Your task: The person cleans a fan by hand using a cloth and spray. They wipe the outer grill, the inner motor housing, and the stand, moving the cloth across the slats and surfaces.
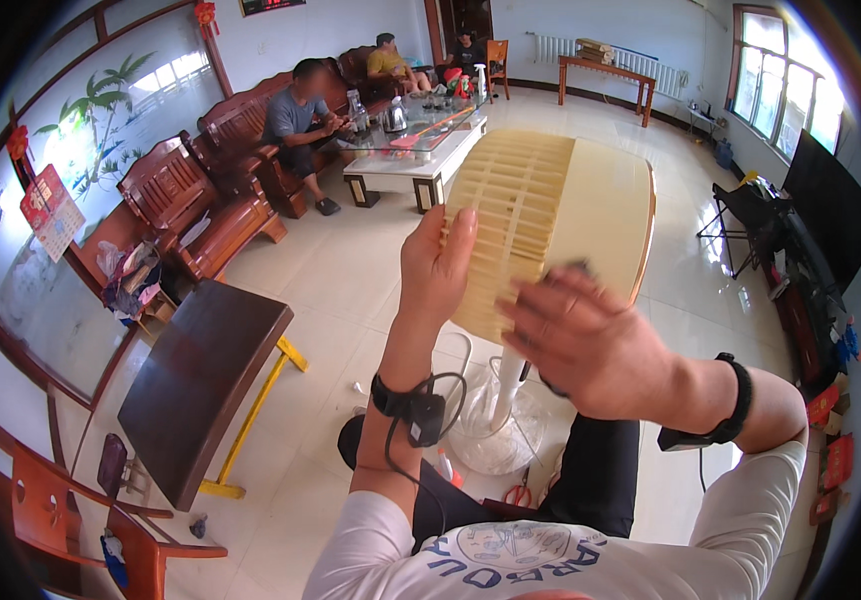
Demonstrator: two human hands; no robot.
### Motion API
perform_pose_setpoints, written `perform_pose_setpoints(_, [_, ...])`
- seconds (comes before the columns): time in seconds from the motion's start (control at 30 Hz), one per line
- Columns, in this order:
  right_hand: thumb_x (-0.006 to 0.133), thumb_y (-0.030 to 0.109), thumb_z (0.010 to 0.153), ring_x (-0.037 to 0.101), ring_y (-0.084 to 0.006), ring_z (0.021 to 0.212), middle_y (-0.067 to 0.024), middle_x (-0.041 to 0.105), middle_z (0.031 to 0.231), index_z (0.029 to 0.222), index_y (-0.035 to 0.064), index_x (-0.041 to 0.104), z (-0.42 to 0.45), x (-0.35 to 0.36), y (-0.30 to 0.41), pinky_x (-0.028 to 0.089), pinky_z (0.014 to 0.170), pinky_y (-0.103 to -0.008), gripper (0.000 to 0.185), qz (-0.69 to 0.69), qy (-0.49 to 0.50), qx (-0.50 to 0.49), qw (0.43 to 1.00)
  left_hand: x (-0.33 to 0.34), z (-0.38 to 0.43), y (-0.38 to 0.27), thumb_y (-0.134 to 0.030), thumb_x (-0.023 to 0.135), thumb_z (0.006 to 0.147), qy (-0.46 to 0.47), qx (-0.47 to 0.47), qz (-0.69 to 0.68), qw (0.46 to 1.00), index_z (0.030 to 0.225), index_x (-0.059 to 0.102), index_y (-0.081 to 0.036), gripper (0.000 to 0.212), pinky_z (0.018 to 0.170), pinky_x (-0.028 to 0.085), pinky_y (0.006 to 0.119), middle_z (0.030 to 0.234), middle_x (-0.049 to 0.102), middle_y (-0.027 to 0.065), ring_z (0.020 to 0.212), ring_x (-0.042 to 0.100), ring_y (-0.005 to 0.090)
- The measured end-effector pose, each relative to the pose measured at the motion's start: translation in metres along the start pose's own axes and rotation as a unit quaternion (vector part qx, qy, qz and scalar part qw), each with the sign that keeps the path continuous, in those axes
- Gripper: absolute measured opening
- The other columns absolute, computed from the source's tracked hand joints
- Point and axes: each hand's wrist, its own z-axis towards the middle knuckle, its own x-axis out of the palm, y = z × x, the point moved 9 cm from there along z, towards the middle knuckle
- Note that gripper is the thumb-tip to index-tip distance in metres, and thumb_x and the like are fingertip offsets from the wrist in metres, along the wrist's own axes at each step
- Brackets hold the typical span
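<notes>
Before me stands a floor-standing appliance, its cream head [614, 202] half covered by a slatted, yellowish grille [509, 210]. A white pole [505, 390] carries it, and clear plastic wraps the round base [486, 442]. My left hand [438, 262] grips the head's left edge, thumb on the near side. My right hand [588, 337], blurred, is in front of the lower part of the head, fingers bent towards the grille. Something dark shows by its fingers; whether I hold it is unclear. Orange-handled scissors [518, 495] lie on the floor between my legs.
A dark-topped table [205, 375] with yellow legs stands to my left, near wooden chairs [130, 540]. Ahead are a glass-topped coffee table [415, 146] and a wooden sofa [243, 112] with seated people. A television [832, 210] and folding stool [738, 210] are at right.
</notes>
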Motion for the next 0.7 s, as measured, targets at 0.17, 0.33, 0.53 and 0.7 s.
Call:
perform_pose_setpoints(0.17, [0.057,0.007,0.083,0.062,-0.0190,0.097,-0.0147,0.064,0.104,0.114,-0.0017,0.060,-0.005,-0.007,-0.180,0.050,0.086,-0.0298,0.032,0.179,0.040,0.415,0.891,-0.009,-0.005,0.000,-0.032,0.055,0.096,-0.002,-0.005,-0.021,1.000,0.095,0.059,0.001,0.033,0.063,0.043,0.023,0.077,0.061,0.0019,0.069,0.051,0.0068])
perform_pose_setpoints(0.33, [0.048,0.014,0.094,0.059,-0.0079,0.087,-0.0048,0.066,0.101,0.117,0.0032,0.062,-0.031,0.039,-0.257,0.050,0.078,-0.0243,0.029,0.304,0.080,0.372,0.874,0.001,-0.008,-0.005,-0.035,0.055,0.096,-0.007,-0.025,0.026,0.999,0.091,0.059,0.001,0.036,0.059,0.040,0.023,0.073,0.058,0.0006,0.066,0.048,0.0055])
perform_pose_setpoints(0.53, [0.062,0.010,0.071,0.053,-0.0315,0.117,-0.0141,0.059,0.120,0.108,0.0022,0.063,0.012,-0.031,-0.069,0.041,0.100,-0.0459,0.038,0.005,-0.076,0.045,0.996,-0.009,-0.005,-0.007,-0.035,0.054,0.096,-0.029,-0.019,0.060,0.998,0.093,0.059,0.001,0.037,0.060,0.041,0.024,0.074,0.059,0.0009,0.067,0.050,0.0060])
perform_pose_setpoints(0.7, [0.061,0.018,0.072,0.052,-0.0249,0.117,-0.0089,0.060,0.120,0.105,0.0028,0.065,-0.023,0.011,0.013,0.039,0.105,-0.0423,0.037,-0.075,-0.020,-0.045,0.996,0.007,-0.004,-0.009,-0.034,0.055,0.096,0.001,-0.017,-0.007,1.000,0.098,0.060,0.002,0.036,0.063,0.044,0.024,0.079,0.063,0.0022,0.072,0.053,0.0063])
